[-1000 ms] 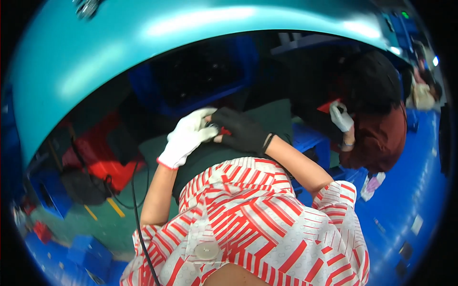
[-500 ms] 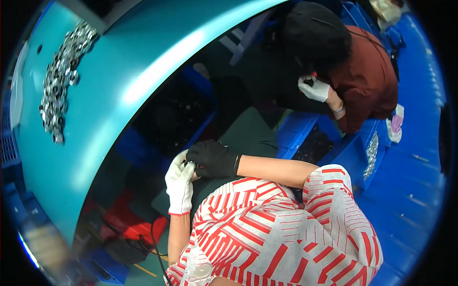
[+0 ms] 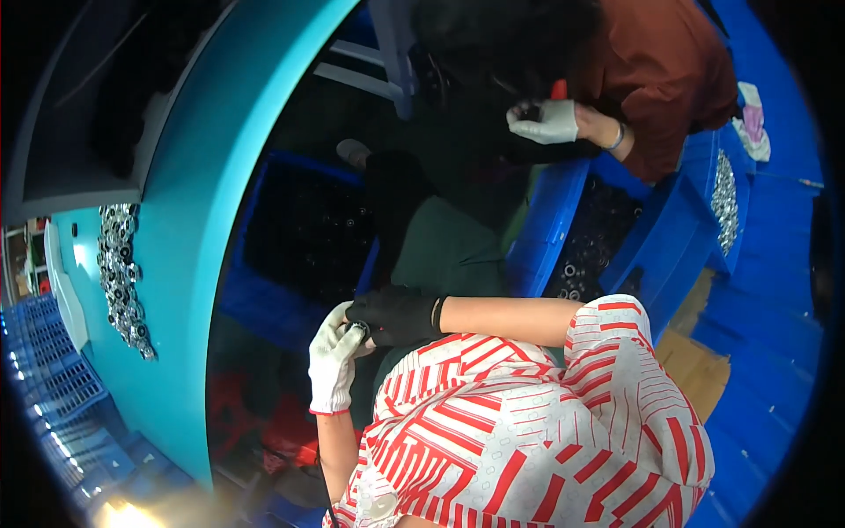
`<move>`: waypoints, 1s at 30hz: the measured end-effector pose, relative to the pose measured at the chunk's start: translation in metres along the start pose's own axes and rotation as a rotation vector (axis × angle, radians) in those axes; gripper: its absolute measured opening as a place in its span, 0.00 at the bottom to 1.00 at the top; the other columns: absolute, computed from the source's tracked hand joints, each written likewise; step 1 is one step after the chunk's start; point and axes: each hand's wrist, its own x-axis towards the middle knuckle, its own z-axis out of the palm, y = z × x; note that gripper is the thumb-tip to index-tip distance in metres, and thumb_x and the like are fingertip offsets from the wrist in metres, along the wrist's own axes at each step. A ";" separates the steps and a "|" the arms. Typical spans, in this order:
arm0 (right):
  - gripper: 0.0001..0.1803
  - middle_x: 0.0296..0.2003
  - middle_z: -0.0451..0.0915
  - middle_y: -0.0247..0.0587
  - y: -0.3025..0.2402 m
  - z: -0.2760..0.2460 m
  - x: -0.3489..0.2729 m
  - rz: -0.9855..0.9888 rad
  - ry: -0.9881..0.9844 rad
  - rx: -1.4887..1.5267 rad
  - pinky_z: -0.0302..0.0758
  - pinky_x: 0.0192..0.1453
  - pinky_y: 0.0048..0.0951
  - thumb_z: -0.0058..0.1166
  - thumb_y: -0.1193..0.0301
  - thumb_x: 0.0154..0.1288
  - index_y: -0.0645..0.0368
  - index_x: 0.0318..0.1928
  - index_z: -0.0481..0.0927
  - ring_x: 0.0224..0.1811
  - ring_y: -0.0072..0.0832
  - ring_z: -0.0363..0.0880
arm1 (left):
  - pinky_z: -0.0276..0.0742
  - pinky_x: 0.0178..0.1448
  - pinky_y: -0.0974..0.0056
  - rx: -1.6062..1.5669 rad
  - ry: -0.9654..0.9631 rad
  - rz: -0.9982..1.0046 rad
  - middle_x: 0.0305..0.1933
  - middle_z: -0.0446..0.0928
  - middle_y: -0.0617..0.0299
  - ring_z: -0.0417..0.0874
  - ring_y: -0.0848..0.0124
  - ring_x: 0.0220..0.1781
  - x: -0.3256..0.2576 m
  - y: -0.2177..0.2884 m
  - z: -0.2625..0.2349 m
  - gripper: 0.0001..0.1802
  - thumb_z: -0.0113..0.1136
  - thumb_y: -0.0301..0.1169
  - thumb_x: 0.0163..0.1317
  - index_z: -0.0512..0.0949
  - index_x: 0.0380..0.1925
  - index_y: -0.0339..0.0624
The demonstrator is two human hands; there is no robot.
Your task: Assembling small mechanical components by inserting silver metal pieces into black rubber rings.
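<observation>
Your view has swung to the right, so the counter (image 3: 198, 185) now lies along the left and more of the right side shows. The co-worker (image 3: 656, 88) in brown sits far right, a white-gloved hand (image 3: 553, 125) raised. Near that person, right of you, stands a blue bin (image 3: 547, 242) of dark rings, and a second, the dark bin (image 3: 242, 304), sits far left, just beyond the counter's edge. A pile of shiny rings (image 3: 121, 286) runs along the counter at left. Your own two hands meet in front of your body, touching: the left hand (image 3: 336, 352) in white, the right hand (image 3: 396, 317) in black. The left fingers (image 3: 327, 341) are curled nearly together and seem to pinch a small part (image 3: 359, 328); the right ones are mostly hidden, so you cannot tell how far they close. That part, dark with a bright rim, sits between the two gloves. Only the view has turned; your hands have stayed together, so the close handling of the part looks unbroken.
</observation>
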 end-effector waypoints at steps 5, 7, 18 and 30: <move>0.22 0.38 0.77 0.44 0.003 0.004 -0.007 0.016 0.252 -0.163 0.75 0.46 0.38 0.61 0.67 0.49 0.58 0.46 0.75 0.42 0.41 0.78 | 0.81 0.35 0.70 -0.086 0.211 0.034 0.37 0.74 0.66 0.76 0.80 0.32 0.002 -0.009 0.023 0.24 0.54 0.30 0.62 0.68 0.58 0.34; 0.19 0.35 0.77 0.44 0.001 0.005 -0.005 -0.049 0.358 -0.294 0.75 0.45 0.36 0.62 0.66 0.47 0.57 0.41 0.76 0.40 0.39 0.77 | 0.80 0.35 0.70 -0.012 0.221 0.084 0.36 0.74 0.65 0.75 0.80 0.31 0.003 -0.013 0.021 0.24 0.55 0.32 0.63 0.68 0.59 0.35; 0.15 0.33 0.77 0.43 -0.001 0.007 -0.007 -0.123 0.720 -0.393 0.74 0.42 0.38 0.61 0.65 0.45 0.56 0.36 0.78 0.39 0.38 0.77 | 0.77 0.45 0.65 -0.046 0.069 0.125 0.47 0.78 0.63 0.79 0.73 0.41 0.010 0.007 0.023 0.23 0.56 0.33 0.65 0.68 0.59 0.41; 0.16 0.38 0.79 0.45 0.006 -0.003 -0.011 -0.147 0.484 0.001 0.74 0.49 0.37 0.64 0.68 0.47 0.55 0.40 0.79 0.43 0.41 0.78 | 0.74 0.40 0.75 0.320 0.128 0.171 0.44 0.76 0.61 0.77 0.78 0.35 0.004 0.032 0.057 0.23 0.53 0.26 0.61 0.67 0.58 0.31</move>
